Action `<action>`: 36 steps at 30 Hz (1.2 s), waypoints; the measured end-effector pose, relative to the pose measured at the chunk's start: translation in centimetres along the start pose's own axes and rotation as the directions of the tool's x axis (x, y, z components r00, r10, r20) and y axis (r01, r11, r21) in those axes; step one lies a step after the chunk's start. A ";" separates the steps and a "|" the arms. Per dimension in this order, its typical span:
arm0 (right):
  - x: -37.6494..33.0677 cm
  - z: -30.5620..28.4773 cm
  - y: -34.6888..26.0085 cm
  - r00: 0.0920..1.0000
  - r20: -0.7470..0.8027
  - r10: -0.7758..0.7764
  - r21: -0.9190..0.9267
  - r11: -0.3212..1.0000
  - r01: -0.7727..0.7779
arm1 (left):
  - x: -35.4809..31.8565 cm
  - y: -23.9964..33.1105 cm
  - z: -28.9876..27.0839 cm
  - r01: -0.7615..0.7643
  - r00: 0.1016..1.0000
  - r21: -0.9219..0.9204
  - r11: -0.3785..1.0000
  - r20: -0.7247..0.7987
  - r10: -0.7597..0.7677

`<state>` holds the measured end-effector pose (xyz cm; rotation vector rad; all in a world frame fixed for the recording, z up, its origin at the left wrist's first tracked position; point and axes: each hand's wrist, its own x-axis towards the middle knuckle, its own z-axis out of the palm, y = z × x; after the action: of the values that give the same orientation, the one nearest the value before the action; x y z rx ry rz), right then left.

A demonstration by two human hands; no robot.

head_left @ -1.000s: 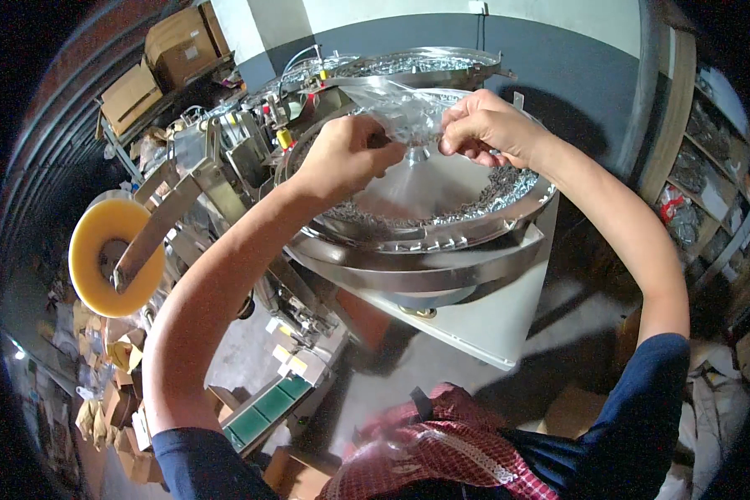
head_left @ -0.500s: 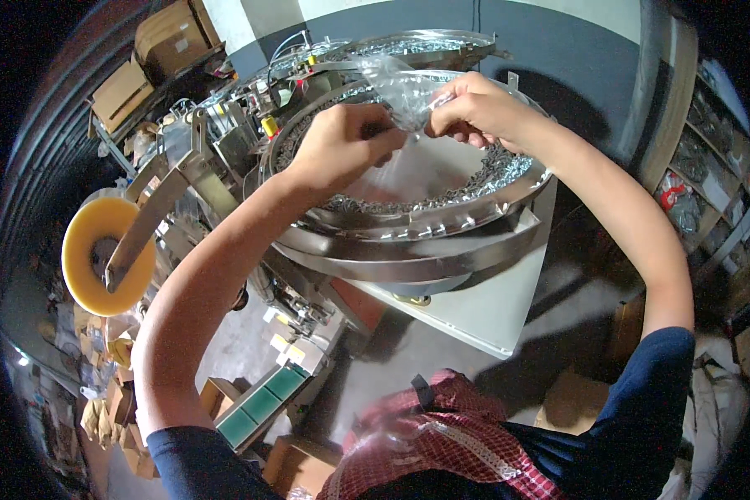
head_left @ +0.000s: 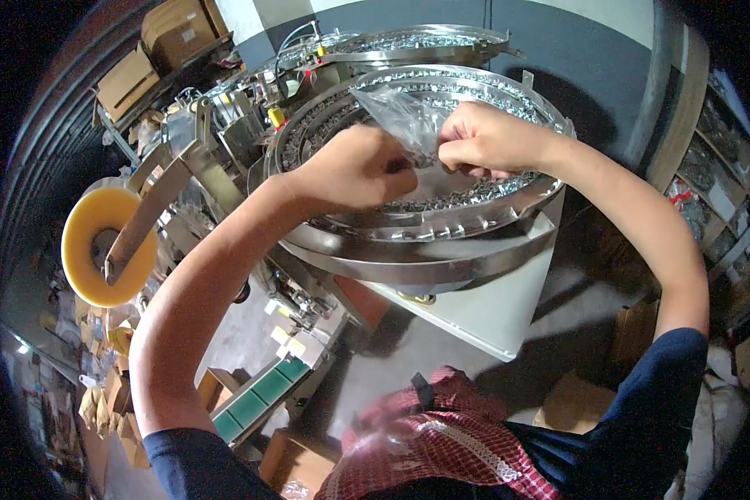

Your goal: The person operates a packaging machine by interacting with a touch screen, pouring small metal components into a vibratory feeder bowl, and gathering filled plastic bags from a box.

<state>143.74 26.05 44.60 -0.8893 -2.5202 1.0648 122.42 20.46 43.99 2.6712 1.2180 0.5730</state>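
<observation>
A clear plastic bag [head_left: 402, 117] is stretched between my two hands over a round metal feeder bowl [head_left: 442, 223]. My left hand [head_left: 360, 171] is closed on the bag's left side, its fingers curled and partly hidden. On the other side my right hand [head_left: 485, 142] pinches the plastic in a closed grip. Many small metal parts [head_left: 454, 190] lie along the bowl's inner track and floor. Whether anything is inside the bag is hard to make out.
Another feeder bowl [head_left: 421, 40] stands behind. Left are a yellowish film roll [head_left: 100, 250] on a metal arm and a green segmented conveyor [head_left: 262, 400]. A pale machine base [head_left: 483, 321] is under the bowl. Shelves [head_left: 717, 167] line the right; cardboard boxes [head_left: 296, 462] sit below.
Both hands have moved lower and slightly right, nearer the bowl, still gripping the bag. My left fist has turned, its back facing up more. The view has shifted slightly.
</observation>
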 end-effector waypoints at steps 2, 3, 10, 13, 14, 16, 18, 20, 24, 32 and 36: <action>1.1 0.4 1.3 0.976 -0.029 -0.214 -0.170 0.964 0.207 | -0.2 0.1 0.3 -0.053 0.999 0.063 0.997 -0.009 0.054; 1.1 0.5 1.1 0.967 -0.059 -0.246 -0.252 0.941 0.224 | 0.0 -0.3 0.5 -0.048 0.999 0.074 0.996 -0.018 0.049; 2.0 1.3 1.7 0.916 -0.105 -0.387 -0.452 0.839 0.303 | 0.5 0.2 0.9 0.127 0.991 0.206 0.970 0.018 -0.134; 1.8 1.3 1.4 0.918 -0.114 -0.379 -0.480 0.831 0.283 | 0.7 0.7 0.9 0.191 0.980 0.257 0.947 0.014 -0.201; 1.8 1.3 1.3 0.913 -0.111 -0.392 -0.480 0.826 0.296 | 0.7 0.7 1.0 0.200 0.978 0.264 0.944 0.003 -0.208; 2.1 1.5 1.9 0.884 -0.127 -0.450 -0.464 0.814 0.348 | 0.7 0.1 1.3 0.132 0.991 0.240 0.962 -0.047 -0.124; 2.2 1.1 1.7 0.910 -0.118 -0.396 -0.487 0.822 0.295 | 0.7 0.2 0.9 0.169 0.984 0.271 0.947 0.009 -0.178; 2.6 0.7 2.2 0.920 -0.097 -0.380 -0.433 0.848 0.305 | 0.8 -0.2 0.9 0.172 0.983 0.221 0.960 0.020 -0.181; 1.0 0.2 0.1 0.990 -0.125 -0.058 -0.066 0.997 0.050 | 0.2 -2.7 1.5 0.213 0.977 0.002 0.977 -0.034 -0.213; 1.4 -0.5 2.0 0.987 -0.040 -0.153 0.144 0.977 0.157 | -0.7 -3.1 1.0 0.177 0.857 -0.512 0.841 -0.340 -0.388; 0.9 -1.1 0.7 0.968 -0.206 -0.143 0.402 0.889 0.217 | -0.6 -2.5 1.0 0.138 0.792 -0.563 0.815 -0.431 -0.432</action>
<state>143.86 27.61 44.84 -0.5798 -2.0643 1.3370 120.75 21.70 42.14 1.8664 1.3303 1.4378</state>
